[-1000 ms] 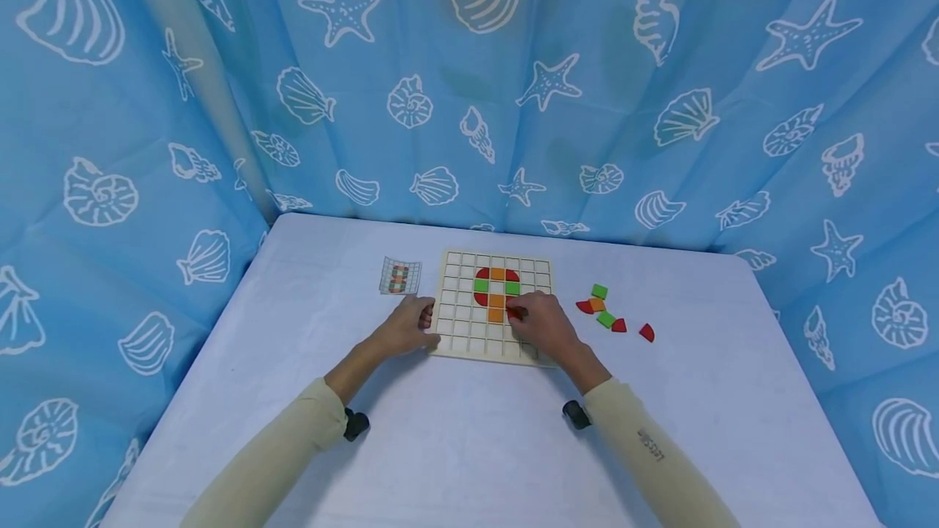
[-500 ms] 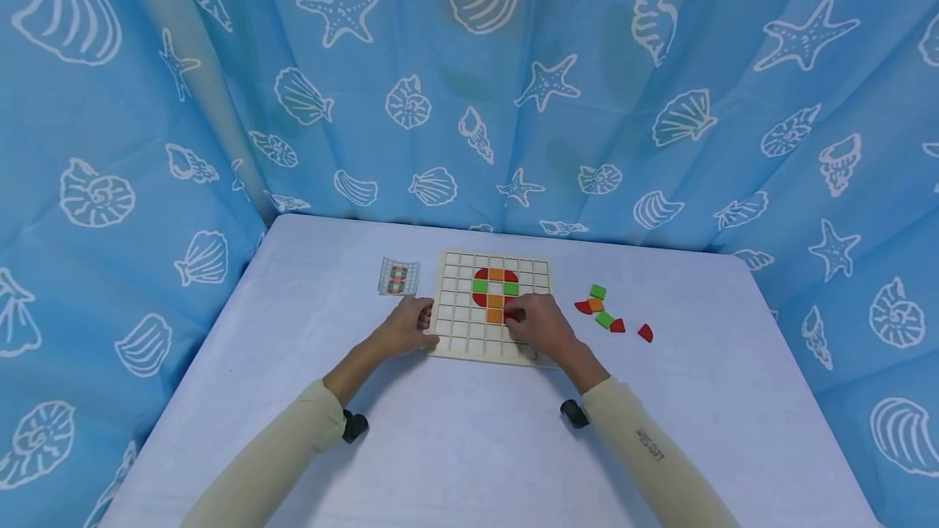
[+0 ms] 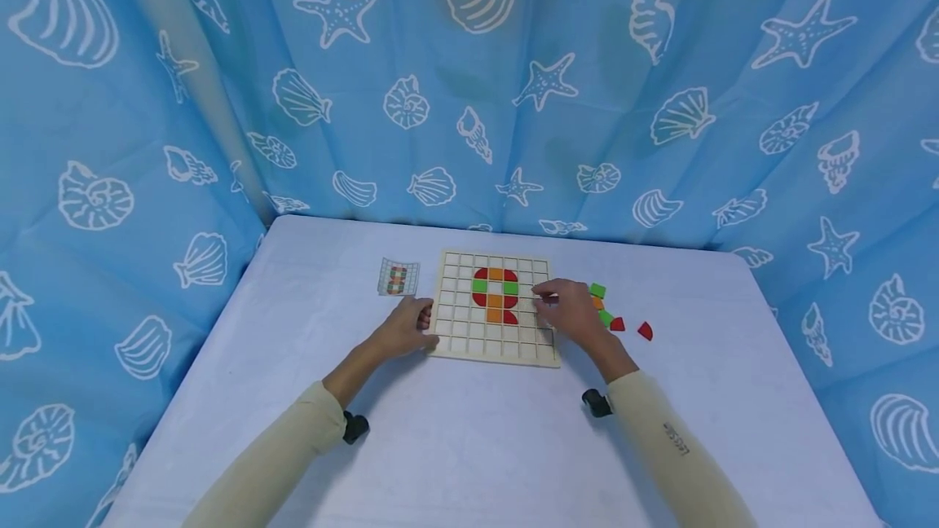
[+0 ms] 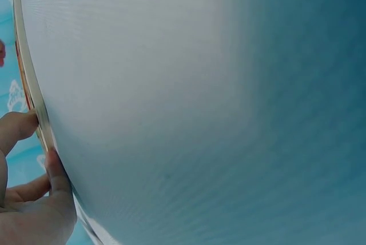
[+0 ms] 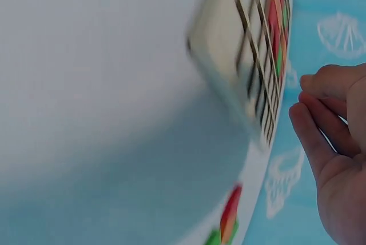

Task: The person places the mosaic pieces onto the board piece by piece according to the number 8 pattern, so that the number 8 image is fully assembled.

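A pale wooden grid board [image 3: 460,332] lies on the table, with red, orange and green pieces forming a ring in its cells. Below the ring, an orange square [image 3: 495,315] sits beside a red quarter-round piece [image 3: 509,317]. My left hand [image 3: 403,327] holds the board's left edge; in the left wrist view its thumb and a finger [image 4: 56,168] touch that edge. My right hand [image 3: 575,312] hovers over the board's right side, fingertips near each other, no piece visible between them. It partly covers the loose pieces beyond.
A small printed pattern card [image 3: 398,277] lies left of the board. Loose pieces are to the right: a green square [image 3: 597,290], an orange one [image 3: 597,303], and red quarter-rounds, one [image 3: 645,331] farther off. A blue shell-print curtain [image 3: 469,104] surrounds the white table [image 3: 469,430].
My right hand has let go of the red quarter-round piece, which now lies in its cell beside the orange square, and has moved right toward the loose pieces. The left hand stays put.
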`<state>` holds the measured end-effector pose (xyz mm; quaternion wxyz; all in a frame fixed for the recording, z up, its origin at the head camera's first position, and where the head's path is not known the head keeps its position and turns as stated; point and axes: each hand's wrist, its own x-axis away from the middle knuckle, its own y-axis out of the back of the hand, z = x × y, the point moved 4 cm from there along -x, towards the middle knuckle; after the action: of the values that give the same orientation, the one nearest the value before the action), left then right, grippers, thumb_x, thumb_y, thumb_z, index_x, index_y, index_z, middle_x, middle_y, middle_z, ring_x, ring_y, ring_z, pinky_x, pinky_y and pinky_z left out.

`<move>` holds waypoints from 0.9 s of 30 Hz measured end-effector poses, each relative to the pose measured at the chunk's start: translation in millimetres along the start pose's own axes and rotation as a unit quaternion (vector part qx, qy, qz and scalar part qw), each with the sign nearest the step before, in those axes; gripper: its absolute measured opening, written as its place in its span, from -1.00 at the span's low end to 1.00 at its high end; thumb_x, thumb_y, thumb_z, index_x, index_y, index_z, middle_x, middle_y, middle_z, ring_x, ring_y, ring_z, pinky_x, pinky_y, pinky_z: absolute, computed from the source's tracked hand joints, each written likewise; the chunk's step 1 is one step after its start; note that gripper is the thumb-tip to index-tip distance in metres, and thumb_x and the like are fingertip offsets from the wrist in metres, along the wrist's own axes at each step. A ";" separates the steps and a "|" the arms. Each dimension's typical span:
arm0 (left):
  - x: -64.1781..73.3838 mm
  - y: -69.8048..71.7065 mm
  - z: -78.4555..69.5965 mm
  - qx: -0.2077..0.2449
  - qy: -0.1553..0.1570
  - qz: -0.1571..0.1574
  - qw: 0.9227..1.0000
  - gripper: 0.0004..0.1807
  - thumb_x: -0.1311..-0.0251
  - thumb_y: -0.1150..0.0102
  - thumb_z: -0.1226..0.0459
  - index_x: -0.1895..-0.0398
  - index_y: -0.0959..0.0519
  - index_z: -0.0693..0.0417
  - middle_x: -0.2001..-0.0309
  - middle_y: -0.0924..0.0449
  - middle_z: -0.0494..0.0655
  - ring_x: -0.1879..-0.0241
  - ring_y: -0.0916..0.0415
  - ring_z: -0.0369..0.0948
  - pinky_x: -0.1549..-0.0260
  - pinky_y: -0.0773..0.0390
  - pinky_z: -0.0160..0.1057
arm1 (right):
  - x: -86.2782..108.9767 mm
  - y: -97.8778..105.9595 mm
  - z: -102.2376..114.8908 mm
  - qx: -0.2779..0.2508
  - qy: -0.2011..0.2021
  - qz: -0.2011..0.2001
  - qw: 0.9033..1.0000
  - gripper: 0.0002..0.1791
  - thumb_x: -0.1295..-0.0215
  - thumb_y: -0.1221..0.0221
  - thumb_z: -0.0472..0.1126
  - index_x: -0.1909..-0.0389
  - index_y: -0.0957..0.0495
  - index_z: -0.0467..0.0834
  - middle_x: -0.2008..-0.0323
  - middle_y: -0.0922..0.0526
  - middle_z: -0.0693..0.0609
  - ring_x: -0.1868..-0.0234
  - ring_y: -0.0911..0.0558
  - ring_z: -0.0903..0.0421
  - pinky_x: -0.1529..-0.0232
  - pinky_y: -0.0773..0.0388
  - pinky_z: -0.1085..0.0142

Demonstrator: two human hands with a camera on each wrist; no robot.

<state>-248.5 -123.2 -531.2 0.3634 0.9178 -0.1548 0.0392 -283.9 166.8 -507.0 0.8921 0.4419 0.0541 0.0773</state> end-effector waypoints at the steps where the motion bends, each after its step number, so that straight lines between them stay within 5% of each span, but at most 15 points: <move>1: 0.2 -0.1 0.1 0.000 0.002 -0.001 1.000 -0.30 -0.03 -0.42 0.36 -0.27 -0.36 0.29 0.15 -0.31 -0.02 0.16 -0.31 -0.17 0.17 -0.44 -0.24 | -1.5 6.6 -4.7 0.002 -0.009 -0.006 1.000 -0.63 -0.22 -0.32 -0.22 -0.07 -0.63 -0.15 -0.02 -0.62 -0.07 -0.02 -0.58 -0.02 0.02 -0.58 0.11; 13: -1.4 0.3 1.2 0.009 -0.016 0.002 1.000 -0.36 -0.03 -0.41 0.38 -0.20 -0.39 0.31 0.17 -0.33 -0.03 0.19 -0.32 -0.18 0.20 -0.44 -0.26 | 1.6 44.6 -70.3 0.014 -0.068 -0.039 0.997 -0.63 -0.25 -0.27 -0.26 -0.08 -0.59 -0.24 -0.01 -0.60 -0.18 0.02 -0.55 -0.12 0.07 -0.60 0.06; 27: -0.2 -0.2 0.4 -0.003 0.000 -0.003 1.000 -0.24 -0.03 -0.41 0.36 -0.32 -0.31 0.34 0.15 -0.32 -0.01 0.17 -0.32 -0.17 0.17 -0.44 -0.24 | 9.9 45.6 -82.5 0.030 -0.061 -0.018 0.998 -0.60 -0.16 -0.32 -0.34 -0.06 -0.60 -0.24 -0.03 -0.57 -0.23 0.01 -0.50 -0.15 0.01 -0.56 0.01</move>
<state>-248.6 -123.3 -531.7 0.3662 0.9172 -0.1527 0.0374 -292.0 260.3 -520.8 0.8815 0.4710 0.0099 0.0321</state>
